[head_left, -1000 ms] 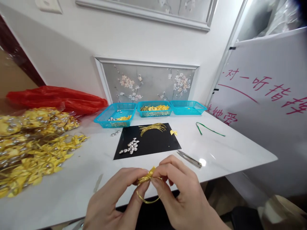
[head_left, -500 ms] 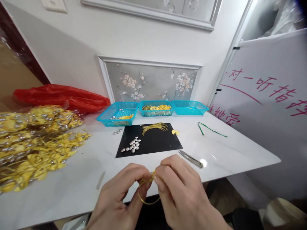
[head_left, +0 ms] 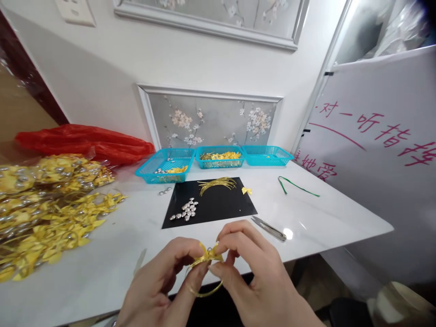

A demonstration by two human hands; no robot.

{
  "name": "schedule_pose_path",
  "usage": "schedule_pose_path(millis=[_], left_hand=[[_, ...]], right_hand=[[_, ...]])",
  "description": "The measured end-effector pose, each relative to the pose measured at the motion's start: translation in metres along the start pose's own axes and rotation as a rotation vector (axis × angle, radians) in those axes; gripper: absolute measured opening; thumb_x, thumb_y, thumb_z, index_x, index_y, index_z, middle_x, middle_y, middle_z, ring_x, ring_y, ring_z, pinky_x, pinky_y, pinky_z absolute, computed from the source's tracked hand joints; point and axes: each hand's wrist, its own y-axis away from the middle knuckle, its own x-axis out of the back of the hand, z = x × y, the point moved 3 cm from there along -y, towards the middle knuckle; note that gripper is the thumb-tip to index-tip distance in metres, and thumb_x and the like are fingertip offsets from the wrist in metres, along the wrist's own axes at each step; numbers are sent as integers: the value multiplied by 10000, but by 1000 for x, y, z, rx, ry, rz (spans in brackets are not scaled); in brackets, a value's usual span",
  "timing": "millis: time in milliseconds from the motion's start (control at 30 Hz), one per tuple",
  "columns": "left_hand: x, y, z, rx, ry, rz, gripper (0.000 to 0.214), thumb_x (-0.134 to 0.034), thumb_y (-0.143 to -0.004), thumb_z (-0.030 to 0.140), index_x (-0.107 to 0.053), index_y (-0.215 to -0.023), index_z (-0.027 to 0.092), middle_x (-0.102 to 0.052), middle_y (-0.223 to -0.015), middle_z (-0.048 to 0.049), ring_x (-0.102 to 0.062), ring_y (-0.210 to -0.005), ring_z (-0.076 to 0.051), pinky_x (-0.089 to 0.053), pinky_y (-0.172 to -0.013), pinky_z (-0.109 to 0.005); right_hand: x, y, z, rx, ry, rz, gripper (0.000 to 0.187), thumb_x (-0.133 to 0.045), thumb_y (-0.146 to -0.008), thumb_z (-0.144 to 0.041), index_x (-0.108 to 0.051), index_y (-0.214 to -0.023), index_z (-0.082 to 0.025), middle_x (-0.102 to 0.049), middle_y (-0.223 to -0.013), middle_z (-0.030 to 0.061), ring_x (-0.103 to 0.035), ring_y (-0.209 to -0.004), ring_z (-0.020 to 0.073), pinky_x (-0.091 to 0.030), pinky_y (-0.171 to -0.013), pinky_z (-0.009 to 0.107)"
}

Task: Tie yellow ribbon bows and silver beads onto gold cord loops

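Both my hands meet over the table's near edge. My left hand (head_left: 163, 284) and my right hand (head_left: 254, 272) pinch a small yellow ribbon bow (head_left: 208, 254) between thumbs and fingertips. A gold wire loop (head_left: 204, 290) hangs below the bow. On the black mat (head_left: 221, 206) behind lie a cluster of silver beads (head_left: 185, 210), a bundle of gold wires (head_left: 217, 183) and one loose yellow bow (head_left: 246, 190).
Metal tweezers (head_left: 269, 227) lie right of the mat. A green wire (head_left: 296, 185) rests further right. Three turquoise baskets (head_left: 163, 164) line the wall. A heap of finished yellow bows (head_left: 51, 204) and a red plastic bag (head_left: 85, 141) fill the left. A whiteboard (head_left: 374, 150) stands right.
The bow was hidden between my fingertips half a second ago; now it shows spread out on top. My hands stay in the same spot at the table edge.
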Motion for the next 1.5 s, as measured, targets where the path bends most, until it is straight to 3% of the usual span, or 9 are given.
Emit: schedule_pose_path(millis=[167,367,567,700,767,900,1000,1167,1500], left_hand=[[-2,-5,7,-101,21,-45,119,-649,-887,202,-678,-851,311,-725,-803,56,-706,-734,-132,-560,-673,-147],[-1,-2,2,-63,-28,-41,63,-674,-885,254,-693,-866,310,-716,-785,56,-717,-735,-134,-539,-636,-134],[1,0,5,-215,-113,-60,175,-639,-899,159,-670,-928,329,-721,-820,49,-718,-736,-137,-535,-704,-149],[0,-6,16,-367,-156,-42,251,-638,-859,86,-699,-895,327,-761,-825,43,-739,-732,-136,-531,-717,-127],[-1,-9,16,-303,-109,-36,208,-662,-851,124,-732,-833,318,-763,-770,39,-732,-673,-137,-531,-661,-123],[1,-11,1,103,112,-54,71,-747,-806,313,-769,-740,297,-757,-703,7,-714,-634,-175,-555,-593,-169],[2,-9,-4,305,229,-3,110,-825,-703,357,-780,-764,277,-776,-754,-17,-731,-702,-207,-579,-640,-202],[-3,-7,8,394,316,145,148,-834,-657,332,-750,-763,274,-748,-727,14,-702,-710,-176,-554,-663,-185],[-2,3,-14,416,263,69,339,-848,-671,387,-744,-981,300,-790,-958,-4,-751,-917,-211,-607,-813,-213]], right_hand=[[-4,-1,0,138,81,47,156,-542,-915,-31,-627,-922,-161,-599,-944,54,-602,-778,121,-532,-681,232],[-2,-2,-2,245,140,-32,232,-464,-905,36,-599,-898,-153,-621,-826,70,-628,-1130,212,-541,-796,241],[2,-6,-3,-21,-9,-95,144,-537,-925,-82,-579,-825,-178,-657,-876,39,-627,-768,121,-496,-701,228],[-3,-1,7,-221,-92,-51,118,-565,-886,-108,-556,-815,-202,-648,-845,10,-605,-763,135,-491,-705,254],[-5,1,11,-275,-152,-27,109,-564,-897,-134,-551,-817,-207,-645,-860,11,-611,-786,143,-508,-735,270],[-3,1,14,-291,-227,-109,89,-603,-877,-135,-605,-909,-219,-633,-981,17,-627,-893,146,-534,-761,252],[5,0,16,-321,-211,-132,283,-621,-837,-101,-616,-1075,-254,-612,-1103,20,-629,-986,149,-549,-790,246],[14,1,18,-436,-188,-128,314,-653,-850,-166,-611,-1145,-263,-640,-1062,15,-645,-917,145,-543,-801,274],[4,-3,13,-347,-190,-120,55,-600,-933,-210,-617,-883,-195,-654,-795,-12,-585,-711,112,-467,-650,228]])
